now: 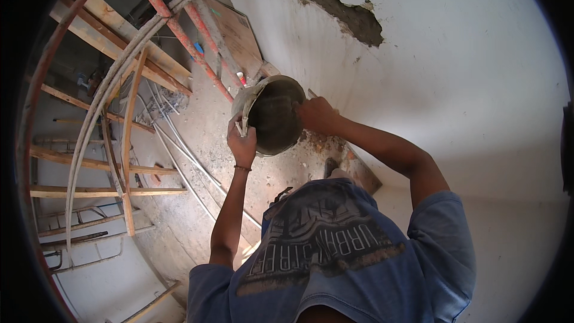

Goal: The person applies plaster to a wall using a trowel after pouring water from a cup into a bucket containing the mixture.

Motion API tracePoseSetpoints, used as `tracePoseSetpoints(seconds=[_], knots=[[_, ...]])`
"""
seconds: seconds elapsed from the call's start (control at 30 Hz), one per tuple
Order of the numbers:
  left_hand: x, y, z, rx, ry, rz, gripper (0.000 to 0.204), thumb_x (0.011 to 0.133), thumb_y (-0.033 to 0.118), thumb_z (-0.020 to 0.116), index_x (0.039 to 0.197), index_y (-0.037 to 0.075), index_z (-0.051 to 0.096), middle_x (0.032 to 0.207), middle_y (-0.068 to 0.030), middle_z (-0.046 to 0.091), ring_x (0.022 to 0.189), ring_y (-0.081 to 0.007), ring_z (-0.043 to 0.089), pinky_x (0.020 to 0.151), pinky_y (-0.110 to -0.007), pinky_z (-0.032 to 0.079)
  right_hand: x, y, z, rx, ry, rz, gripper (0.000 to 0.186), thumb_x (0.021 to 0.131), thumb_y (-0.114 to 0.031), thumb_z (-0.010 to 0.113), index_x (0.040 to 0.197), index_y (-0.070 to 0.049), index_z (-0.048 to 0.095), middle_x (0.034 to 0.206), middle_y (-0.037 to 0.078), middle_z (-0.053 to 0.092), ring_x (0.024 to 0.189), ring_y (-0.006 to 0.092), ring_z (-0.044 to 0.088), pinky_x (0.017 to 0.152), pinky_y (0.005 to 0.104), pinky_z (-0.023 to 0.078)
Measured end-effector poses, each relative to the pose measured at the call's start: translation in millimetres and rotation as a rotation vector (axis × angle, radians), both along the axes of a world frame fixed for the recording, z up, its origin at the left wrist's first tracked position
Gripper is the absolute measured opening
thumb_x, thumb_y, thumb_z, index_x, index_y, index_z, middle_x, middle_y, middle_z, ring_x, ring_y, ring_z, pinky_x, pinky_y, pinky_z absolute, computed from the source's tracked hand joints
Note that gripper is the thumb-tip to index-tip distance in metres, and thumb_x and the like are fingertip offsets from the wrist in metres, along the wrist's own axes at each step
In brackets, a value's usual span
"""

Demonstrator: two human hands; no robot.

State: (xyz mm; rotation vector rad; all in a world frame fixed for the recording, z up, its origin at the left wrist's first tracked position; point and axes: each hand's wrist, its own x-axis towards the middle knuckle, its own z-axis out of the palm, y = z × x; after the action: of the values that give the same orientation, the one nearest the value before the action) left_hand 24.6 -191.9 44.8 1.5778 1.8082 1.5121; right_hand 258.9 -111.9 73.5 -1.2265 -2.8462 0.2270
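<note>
A round, mortar-stained bucket is tilted so that its dark, wet-looking inside shows. My left hand is closed on its left rim, near the end of the bail. At the bucket's right side, my right hand is a closed fist over the opening. A short pale end, like that of a tool handle, sticks out beside the fist; the rest of this tool is hidden by the hand and the dark interior. How full the bucket is cannot be made out.
A white wall on the right has a rough grey patch. Red scaffold tubes and wooden beams stand at the left. Pale pipes lie on the dusty floor. A brown board leans on the wall.
</note>
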Motion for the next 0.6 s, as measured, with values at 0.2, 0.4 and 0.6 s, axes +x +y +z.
tracePoseSetpoints(seconds=[0.2, 0.4, 0.6], knots=[[19.9, 16.2, 23.4, -0.015, 0.128, -0.149, 0.035, 0.069, 0.003, 0.059, 0.103, -0.004, 0.062, 0.116, -0.0138, 0.062, 0.1, -0.0324, 0.062, 0.087, -0.036, 0.048, -16.6, 20.8, -14.3, 0.069, -0.122, 0.003, 0.012, 0.074, -0.013, 0.061, 0.08, -0.01, 0.071, 0.077, 0.012, 0.068, 0.076, 0.0243, 0.069, 0.065, 0.0384, 0.054], [-5.3, 4.3, 36.6, -0.089, 0.216, -0.377, 0.022, 0.067, 0.0, 0.06, 0.088, -0.006, 0.062, 0.11, -0.0113, 0.066, 0.088, -0.0263, 0.065, 0.078, -0.031, 0.05, -12.9, 2.2, -17.8, -0.242, -0.137, 0.063, 0.014, 0.071, -0.015, 0.059, 0.07, -0.004, 0.068, 0.078, 0.018, 0.067, 0.077, 0.0309, 0.068, 0.065, 0.0405, 0.054], [-20.2, -3.9, 56.0, -0.149, 0.077, -0.474, 0.037, 0.066, -0.005, 0.058, 0.103, -0.002, 0.063, 0.102, -0.0089, 0.065, 0.085, -0.0136, 0.059, 0.079, -0.025, 0.045, -4.1, -17.5, -30.7, -0.415, 0.006, 0.067, 0.023, 0.079, -0.017, 0.053, 0.086, 0.0, 0.066, 0.082, 0.021, 0.066, 0.078, 0.0346, 0.066, 0.066, 0.0417, 0.053]])
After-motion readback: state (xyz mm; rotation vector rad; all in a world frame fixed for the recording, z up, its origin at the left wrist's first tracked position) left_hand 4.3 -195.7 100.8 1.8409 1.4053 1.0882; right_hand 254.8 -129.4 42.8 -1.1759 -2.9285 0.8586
